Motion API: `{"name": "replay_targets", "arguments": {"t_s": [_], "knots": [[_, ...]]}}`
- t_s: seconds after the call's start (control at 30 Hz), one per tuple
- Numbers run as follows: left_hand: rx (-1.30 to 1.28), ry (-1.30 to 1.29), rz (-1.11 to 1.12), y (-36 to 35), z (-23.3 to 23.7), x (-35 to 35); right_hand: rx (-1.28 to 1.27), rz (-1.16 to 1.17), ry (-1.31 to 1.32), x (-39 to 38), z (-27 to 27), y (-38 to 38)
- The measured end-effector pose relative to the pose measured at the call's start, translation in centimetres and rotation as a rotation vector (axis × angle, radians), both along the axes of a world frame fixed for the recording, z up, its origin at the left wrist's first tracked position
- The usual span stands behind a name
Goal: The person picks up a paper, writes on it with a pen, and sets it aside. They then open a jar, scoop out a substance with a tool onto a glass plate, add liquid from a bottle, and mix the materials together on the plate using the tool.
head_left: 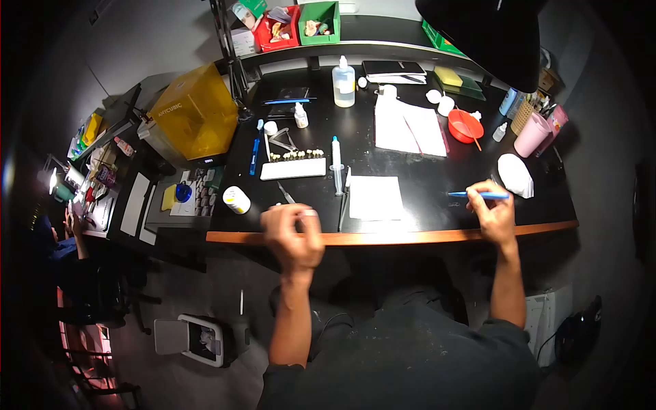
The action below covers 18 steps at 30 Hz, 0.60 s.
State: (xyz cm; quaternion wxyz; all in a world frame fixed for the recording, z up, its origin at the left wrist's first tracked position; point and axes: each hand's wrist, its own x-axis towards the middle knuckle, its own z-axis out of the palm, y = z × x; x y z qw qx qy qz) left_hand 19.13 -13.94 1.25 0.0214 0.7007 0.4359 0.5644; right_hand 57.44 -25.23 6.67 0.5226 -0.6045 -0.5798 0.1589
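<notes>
My right hand (490, 210) pinches a slim blue tool (486, 195) above the right part of the black desk. Over the desk's front edge, my left hand (294, 236) is closed, fingers curled and slightly blurred; anything in it is too small to make out. Just beyond it lies a thin pointed tool (286, 193). A white paper square (376, 199) sits between my hands, with metal tweezers (345, 199) at its left side. Left of that are a syringe (337, 167) and a white block (294, 169) with a row of small tooth-like pieces along it.
A white jar (236, 199) stands front left, a clear bottle (344, 83) at the back. Toward the right are a red bowl (465, 126), crumpled white tissue (515, 175) and a pink cup (532, 135). A black lamp (485, 41) hangs above. Another person's hand (71, 220) shows far left.
</notes>
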Motion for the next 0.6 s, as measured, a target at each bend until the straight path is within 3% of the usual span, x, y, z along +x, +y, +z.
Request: {"name": "replay_targets", "arguments": {"t_s": [0.17,0.23,0.37,0.6], "knots": [[-0.160,0.385,-0.417,-3.5,1.1,10.6,0.111,-0.118,0.126,-3.0,-4.9,-1.7],[-0.204,0.510,-0.373,-3.6,-0.3,13.2,0.202,-0.127,-0.147,-3.6,-5.0,-1.5],[-0.392,0.762,-0.337,-3.2,-0.8,13.8,0.228,-0.137,-0.213,-4.3,-5.7,-0.9],[-0.488,0.805,-0.213,-1.3,-0.5,10.1,0.285,-0.157,-0.233,-3.9,-6.3,-0.7]]}}
